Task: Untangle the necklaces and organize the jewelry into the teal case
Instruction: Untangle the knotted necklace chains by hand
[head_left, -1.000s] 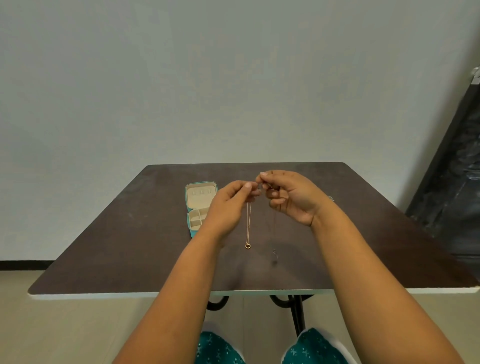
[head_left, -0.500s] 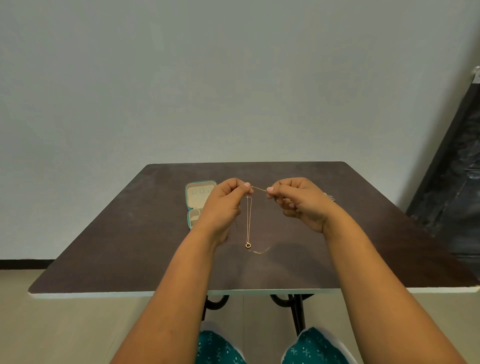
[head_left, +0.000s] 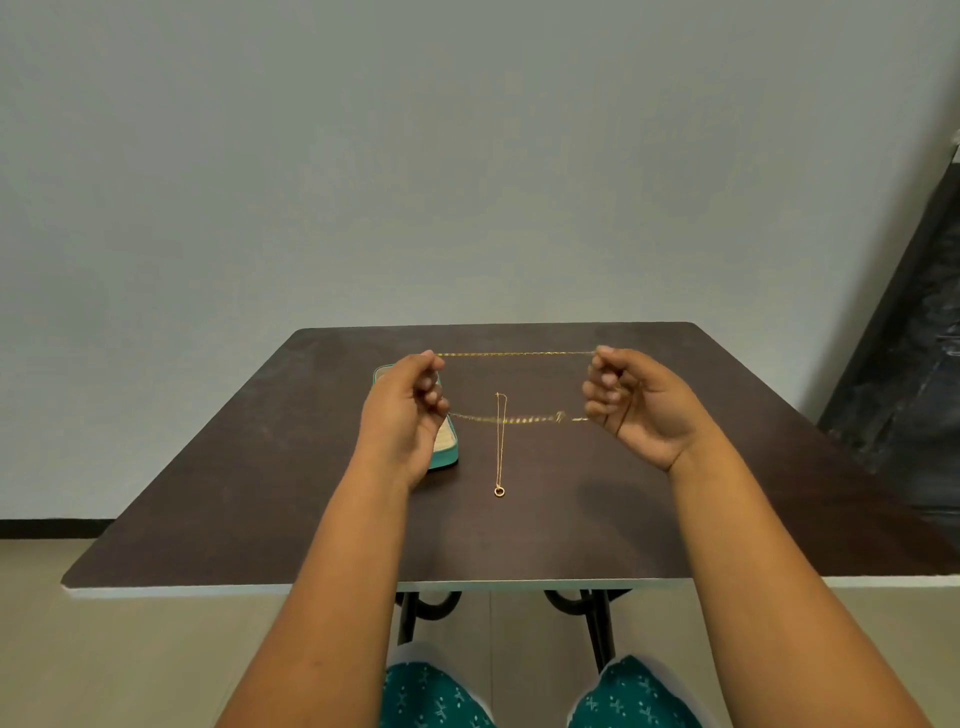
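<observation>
A thin gold chain (head_left: 514, 354) runs taut between my two hands above the dark table (head_left: 519, 535), with a lower strand (head_left: 511, 418) also spanning between them. My left hand (head_left: 408, 410) pinches one end and my right hand (head_left: 631, 402) pinches the other. A second gold necklace with a small ring pendant (head_left: 499, 491) runs vertically across the gap between my hands; I cannot tell whether it hangs or lies on the table. The open teal case (head_left: 445, 452) lies behind my left hand, mostly hidden by it.
The table stands against a pale wall. A dark panel (head_left: 914, 364) leans at the right. My knees in teal patterned cloth (head_left: 431, 696) show under the table's front edge.
My hands have moved far apart, drawing the gold chain out into a wide horizontal span. The ring-pendant necklace stays in the middle, separated from the stretched chain.
</observation>
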